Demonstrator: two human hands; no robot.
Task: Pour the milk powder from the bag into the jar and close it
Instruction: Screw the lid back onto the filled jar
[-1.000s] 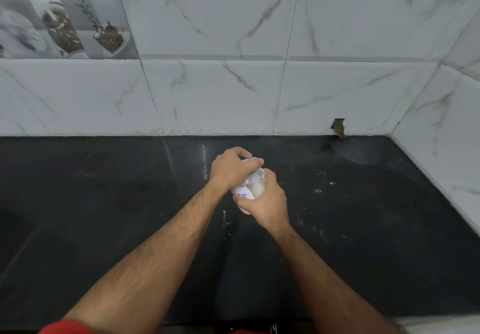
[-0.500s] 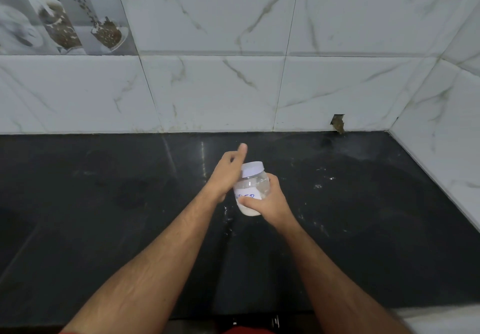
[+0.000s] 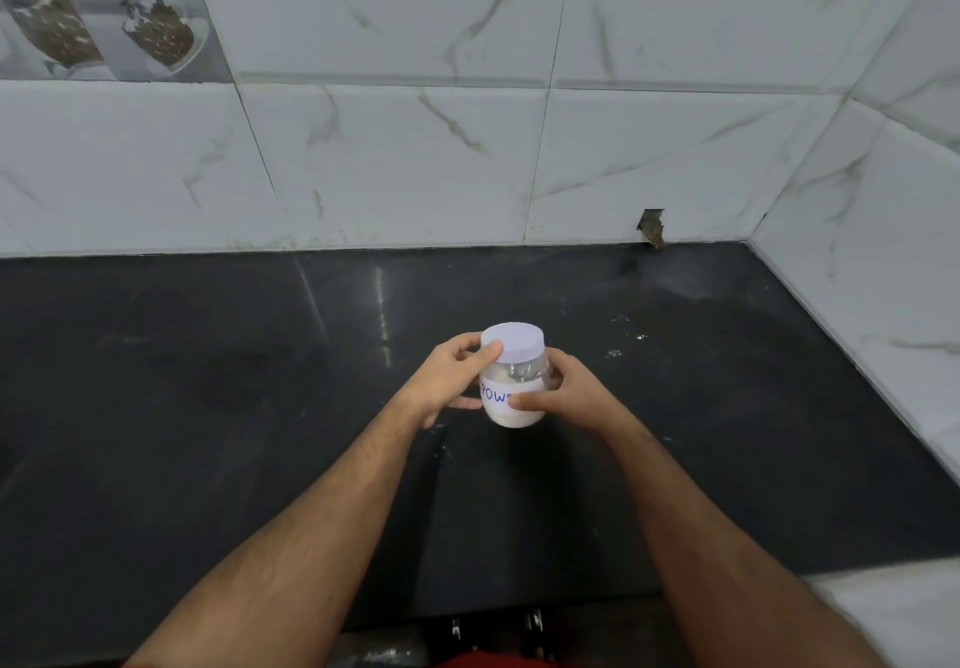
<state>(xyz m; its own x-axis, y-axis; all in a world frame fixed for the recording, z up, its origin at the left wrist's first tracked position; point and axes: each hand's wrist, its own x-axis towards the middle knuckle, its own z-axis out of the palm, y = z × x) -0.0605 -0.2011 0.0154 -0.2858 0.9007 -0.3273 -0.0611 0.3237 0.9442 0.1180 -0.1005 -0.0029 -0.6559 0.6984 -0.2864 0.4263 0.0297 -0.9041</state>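
**Jar lidded; closure nearly complete**

Since half a second ago the left hand (image 3: 447, 381) has returned from open and clear to pinch the lid (image 3: 511, 345). The right hand (image 3: 566, 392) wraps the jar (image 3: 511, 397), held upright above the tabletop (image 3: 208, 407) at centre frame, toward 12 o'clock from the wrists. White powder fills the lower jar. No bag in view. Pouring appears done; a final tightening may remain.
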